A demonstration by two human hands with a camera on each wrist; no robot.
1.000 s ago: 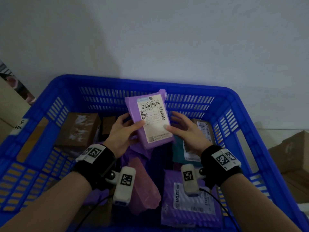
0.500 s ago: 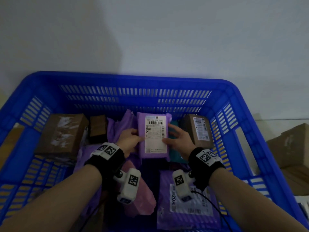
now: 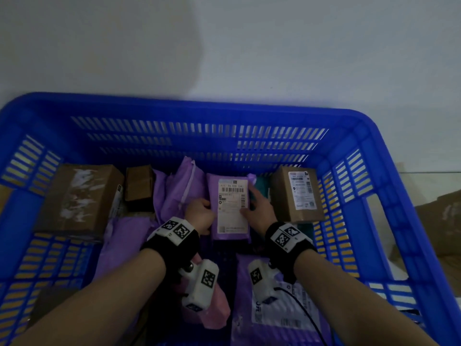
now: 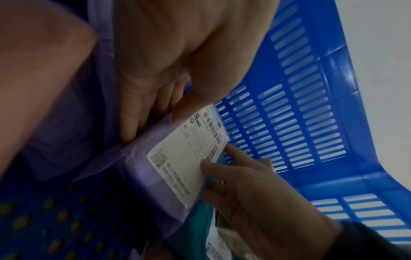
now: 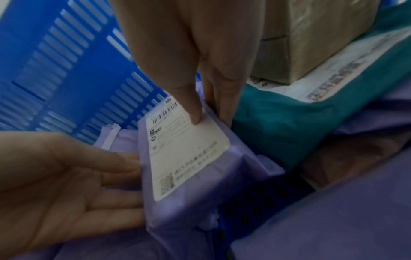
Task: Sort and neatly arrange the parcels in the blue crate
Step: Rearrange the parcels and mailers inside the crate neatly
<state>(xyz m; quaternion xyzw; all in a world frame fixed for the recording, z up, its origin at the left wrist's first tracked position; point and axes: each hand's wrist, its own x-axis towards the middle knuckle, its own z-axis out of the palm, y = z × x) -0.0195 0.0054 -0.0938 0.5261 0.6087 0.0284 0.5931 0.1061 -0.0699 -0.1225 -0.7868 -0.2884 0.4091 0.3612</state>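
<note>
A purple parcel [image 3: 232,208] with a white barcode label lies flat near the far wall of the blue crate [image 3: 224,107]. My left hand [image 3: 207,209] holds its left edge, thumb on the label and fingers along the side [image 4: 130,130]. My right hand [image 3: 251,204] holds the right edge, thumb pressed on the label [image 5: 195,117] and fingers down the side next to a teal parcel [image 5: 289,133]. In the wrist views the parcel [image 4: 182,158] [image 5: 189,158] rests over the perforated crate floor.
A labelled brown box [image 3: 299,196] sits right of the parcel. A large taped brown box [image 3: 77,198] and a small one [image 3: 139,187] stand at the left. Loose purple mailers [image 3: 179,191], a pink bag [image 3: 214,310] and a labelled purple mailer [image 3: 282,318] lie nearer me. Cardboard boxes [image 3: 439,221] stand outside the crate.
Both hands have brought the purple parcel down from a raised, tilted position to lie flat in the back row between the purple mailers and the brown box.
</note>
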